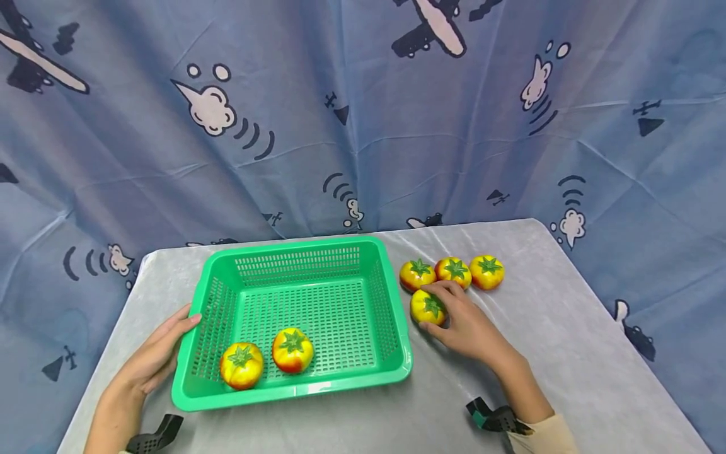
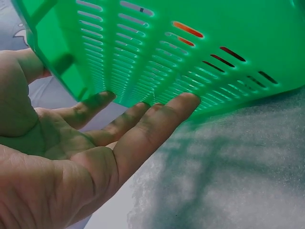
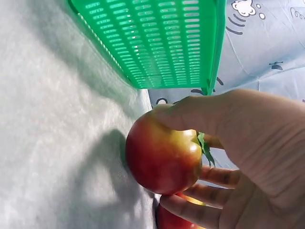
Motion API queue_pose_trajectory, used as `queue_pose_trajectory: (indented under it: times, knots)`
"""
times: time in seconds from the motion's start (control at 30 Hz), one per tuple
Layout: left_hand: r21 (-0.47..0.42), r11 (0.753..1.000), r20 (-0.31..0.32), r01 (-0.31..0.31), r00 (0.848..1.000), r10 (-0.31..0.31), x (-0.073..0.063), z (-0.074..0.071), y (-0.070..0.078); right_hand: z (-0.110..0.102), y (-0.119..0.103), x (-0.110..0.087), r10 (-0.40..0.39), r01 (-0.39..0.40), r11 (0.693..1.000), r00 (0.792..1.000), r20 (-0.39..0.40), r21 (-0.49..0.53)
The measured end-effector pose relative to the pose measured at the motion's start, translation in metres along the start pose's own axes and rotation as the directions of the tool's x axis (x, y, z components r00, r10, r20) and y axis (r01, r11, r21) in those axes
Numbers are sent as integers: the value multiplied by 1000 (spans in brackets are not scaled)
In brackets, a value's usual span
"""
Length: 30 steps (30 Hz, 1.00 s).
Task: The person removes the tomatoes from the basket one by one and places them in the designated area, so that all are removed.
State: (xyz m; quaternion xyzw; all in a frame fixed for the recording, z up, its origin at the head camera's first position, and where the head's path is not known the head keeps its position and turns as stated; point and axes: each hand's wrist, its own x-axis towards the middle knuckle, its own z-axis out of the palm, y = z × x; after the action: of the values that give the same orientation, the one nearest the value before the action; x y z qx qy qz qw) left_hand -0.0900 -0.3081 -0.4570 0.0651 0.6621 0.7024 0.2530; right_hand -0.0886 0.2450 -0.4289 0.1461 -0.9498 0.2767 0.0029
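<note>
My left hand (image 1: 155,353) holds the left side of a green plastic basket (image 1: 292,388), thumb at the rim and fingers against the slotted outer wall (image 2: 138,62). Inside the basket, near its front, sit two yellow-and-red tomatoes, one at the left corner (image 1: 241,366) and another (image 1: 292,350) beside it. To the right of the basket, my right hand (image 1: 467,325) grips a tomato (image 1: 425,307) between thumb and fingers. Seen from the right wrist, this tomato (image 3: 159,157) has a red underside close over the table, and its green leafy top faces the palm.
Three more tomatoes stand in a row behind my right hand: left (image 1: 416,277), middle (image 1: 452,271) and right (image 1: 486,272). A pale cloth covers the table (image 1: 573,353). Behind its back edge hangs a blue curtain (image 1: 351,139) printed with planes and clouds.
</note>
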Motion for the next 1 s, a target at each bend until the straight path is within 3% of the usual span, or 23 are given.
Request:
queue_pose_trajectory:
  times: [0.57,1.0]
  knots:
    - [26,998,-37,51,998,-50,0,-1,1,4,4,0,-19,19,1000,1000,15,-21]
    - [37,998,-20,48,999,-47,1,-1,3,3,3,0,-6,7,1000,1000,29,-30]
